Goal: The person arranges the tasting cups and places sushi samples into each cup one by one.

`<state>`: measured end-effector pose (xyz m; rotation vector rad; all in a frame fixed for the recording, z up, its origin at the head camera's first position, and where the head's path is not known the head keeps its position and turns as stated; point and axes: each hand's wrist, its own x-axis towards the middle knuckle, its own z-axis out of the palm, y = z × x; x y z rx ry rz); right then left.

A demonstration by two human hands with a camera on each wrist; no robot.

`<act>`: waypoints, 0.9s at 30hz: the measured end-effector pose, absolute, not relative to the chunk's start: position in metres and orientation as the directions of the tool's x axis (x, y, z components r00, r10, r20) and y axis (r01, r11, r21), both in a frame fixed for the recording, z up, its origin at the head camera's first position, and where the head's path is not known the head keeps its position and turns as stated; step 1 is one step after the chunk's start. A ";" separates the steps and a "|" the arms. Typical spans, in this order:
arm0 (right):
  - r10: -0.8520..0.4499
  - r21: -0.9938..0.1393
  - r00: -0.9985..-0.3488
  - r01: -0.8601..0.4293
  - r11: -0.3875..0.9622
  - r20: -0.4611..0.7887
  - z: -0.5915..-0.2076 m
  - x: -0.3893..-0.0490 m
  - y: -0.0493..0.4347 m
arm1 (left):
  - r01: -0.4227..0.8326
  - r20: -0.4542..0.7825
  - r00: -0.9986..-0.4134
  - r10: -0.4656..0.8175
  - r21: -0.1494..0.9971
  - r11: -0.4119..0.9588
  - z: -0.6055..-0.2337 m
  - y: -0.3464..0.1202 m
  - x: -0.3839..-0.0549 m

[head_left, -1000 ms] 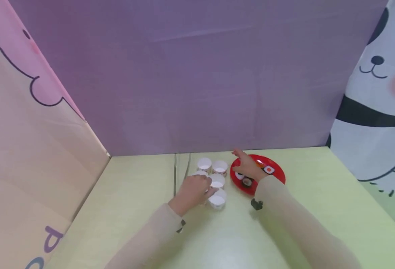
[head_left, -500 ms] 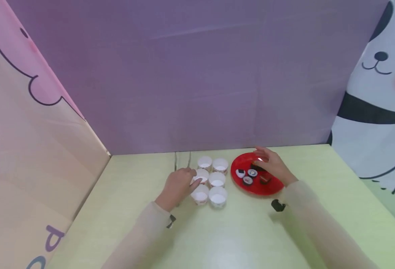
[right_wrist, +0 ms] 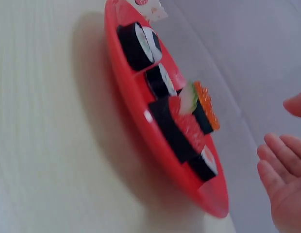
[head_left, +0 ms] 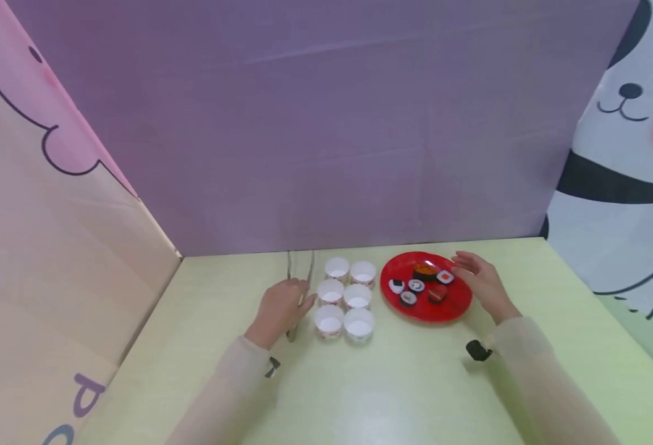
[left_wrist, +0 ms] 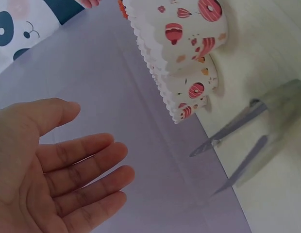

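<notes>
My left hand (head_left: 279, 310) hovers over the metal tongs (left_wrist: 286, 102), just left of several white paper baking cups (head_left: 329, 319) that stand in two columns. Its fingers are relaxed and hold nothing in the left wrist view; part of the tongs is hidden beneath it in the head view. A red plate (head_left: 426, 316) bears several sushi pieces, among them one topped with orange roe (head_left: 425, 271), a red-topped piece (head_left: 438, 293) and small rolls (head_left: 408, 298). At the plate's right rim is my right hand (head_left: 486, 285), its fingers loosely bent with nothing in them.
A pale table (head_left: 393, 383) runs up to a purple backdrop (head_left: 326, 136). Printed panels flank it, with a panda (head_left: 621, 241) on the right one. Red patterns decorate the sides of the cups in the left wrist view.
My left hand has moved left, from over the cups to over the tongs. My right hand has shifted right, from above the plate to its right rim, uncovering the sushi.
</notes>
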<state>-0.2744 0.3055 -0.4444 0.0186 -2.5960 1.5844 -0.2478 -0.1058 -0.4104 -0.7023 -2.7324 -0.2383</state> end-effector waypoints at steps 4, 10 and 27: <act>0.128 -0.894 -0.990 -0.002 0.448 0.067 -0.454 -0.272 0.314 | 0.478 0.355 -0.837 0.417 0.102 0.873 -0.413 -0.111 -0.248; 0.164 -0.901 -0.986 0.034 0.433 0.041 -0.465 -0.269 0.324 | 0.459 0.367 -0.844 0.390 0.121 0.880 -0.417 -0.117 -0.248; 0.059 -0.894 -0.994 0.104 0.436 -0.087 -0.476 -0.262 0.335 | 0.430 0.338 -0.872 0.354 0.184 0.884 -0.434 -0.127 -0.250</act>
